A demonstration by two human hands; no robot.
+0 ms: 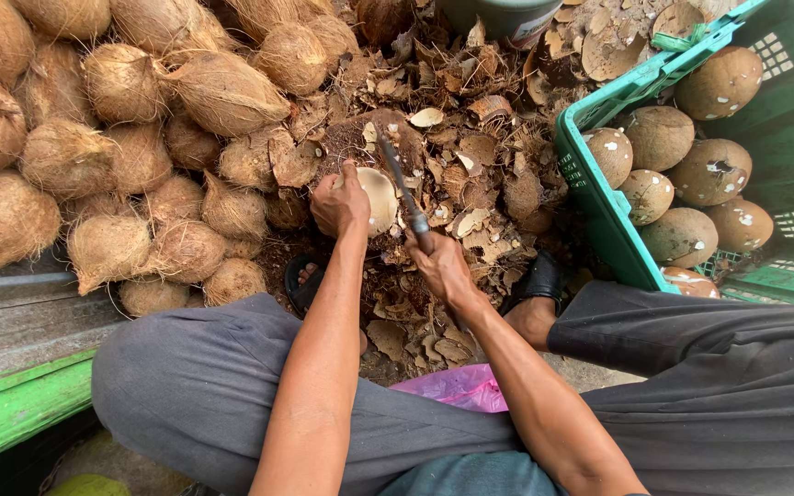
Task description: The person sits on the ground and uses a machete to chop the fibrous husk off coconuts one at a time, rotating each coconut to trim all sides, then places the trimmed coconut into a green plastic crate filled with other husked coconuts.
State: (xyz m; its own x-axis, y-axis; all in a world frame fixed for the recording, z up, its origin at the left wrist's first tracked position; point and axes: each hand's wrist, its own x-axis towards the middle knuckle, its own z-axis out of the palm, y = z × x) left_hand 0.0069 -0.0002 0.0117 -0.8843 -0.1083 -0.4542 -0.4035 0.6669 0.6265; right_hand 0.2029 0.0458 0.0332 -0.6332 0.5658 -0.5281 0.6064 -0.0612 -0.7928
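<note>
While seen from the head camera, a pale shelled coconut (379,197) is gripped by the left hand (340,204) on the husk-strewn ground (498,174). A machete (403,188) is clamped in the right hand (438,266), its blade touching the coconut. Husked coconuts (103,156) are piled leftward; a green crate (604,197) is set rightward.

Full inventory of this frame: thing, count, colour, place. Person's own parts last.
husked coconuts: many, brown fibrous, heap at left
peeled coconuts: about nine, brown with white nicks, in crate
crate: one, green plastic, right
shell scraps: many, brown, ground at centre
pink bag: one, between the legs
coconut: one, pale, in left hand
knife: one, dark blade, in right hand
sandals: two, black, on feet
left hand: grips coconut
right hand: grips knife
</note>
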